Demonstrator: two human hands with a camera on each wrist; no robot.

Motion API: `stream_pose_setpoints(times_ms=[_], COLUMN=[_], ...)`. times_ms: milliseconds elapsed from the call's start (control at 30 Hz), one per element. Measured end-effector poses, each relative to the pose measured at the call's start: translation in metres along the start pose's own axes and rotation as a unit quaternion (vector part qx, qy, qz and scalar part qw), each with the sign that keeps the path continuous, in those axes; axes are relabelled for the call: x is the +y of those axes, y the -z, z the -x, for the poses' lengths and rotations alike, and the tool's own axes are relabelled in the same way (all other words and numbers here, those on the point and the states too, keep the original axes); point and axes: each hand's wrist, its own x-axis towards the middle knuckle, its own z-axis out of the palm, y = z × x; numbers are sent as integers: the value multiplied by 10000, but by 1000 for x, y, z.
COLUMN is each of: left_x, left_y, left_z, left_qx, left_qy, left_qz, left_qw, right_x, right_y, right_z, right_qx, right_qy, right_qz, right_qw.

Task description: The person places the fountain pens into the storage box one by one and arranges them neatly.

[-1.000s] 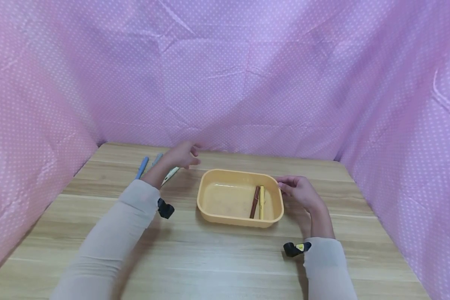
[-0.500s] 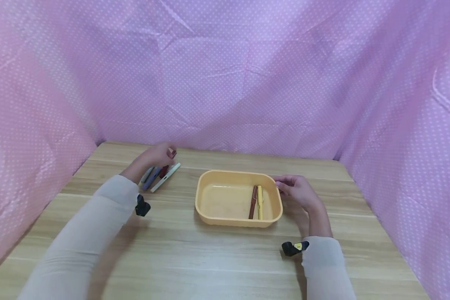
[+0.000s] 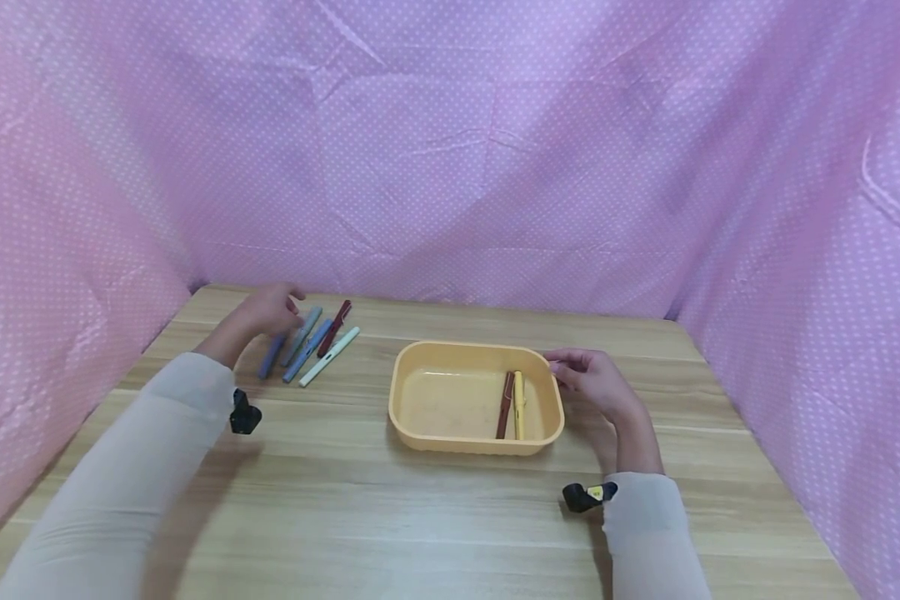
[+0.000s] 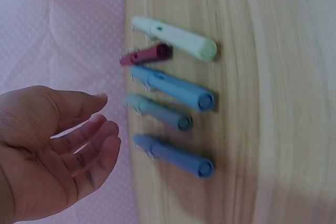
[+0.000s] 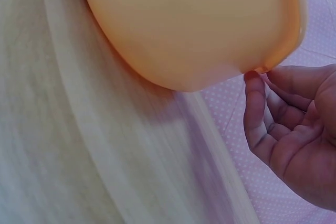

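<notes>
My left hand (image 3: 270,310) hovers over the far left of the table with loosely bent fingers and nothing in them. Beside and below it lie several clip pens: a dark blue pen (image 3: 272,357), a grey-green pen (image 3: 302,337), a blue pen (image 3: 307,353), a dark red pen (image 3: 334,330) and a pale green pen (image 3: 330,357). In the left wrist view they lie roughly side by side, past the fingertips (image 4: 112,129). My right hand (image 3: 598,383) pinches the rim of a yellow plastic box (image 3: 450,442) at its far right corner, between thumb and fingers.
Inside the box, a brown-red pen (image 3: 505,407) and a yellow pen (image 3: 520,406) lie side by side toward the right end. The wooden table (image 3: 420,533) is enclosed by pink dotted cloth (image 3: 450,167) at the back and both sides.
My left hand has moved left across the pens, so the dark red and blue pens now show fully. My right hand has stayed at the box's rim.
</notes>
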Motion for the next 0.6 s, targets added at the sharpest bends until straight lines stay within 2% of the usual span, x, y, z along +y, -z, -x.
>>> stream_pose_setpoints(times_ms=[133,367,600], left_x=[-10,-25,-40], left_y=[4,4,1], left_z=[4,5,3], left_qx=[113,118,42], left_qy=[115,425,432], left_qz=[133,681,852], left_qw=[9998,9967,9954], right_x=[-2,-2,-1], right_y=[0,0,0], right_z=[1,1,0], right_qx=[-4,-28,-35], right_qy=[-16,-13,-10], right_qz=[-74,-93,-64], right_qw=[10000,10000,10000])
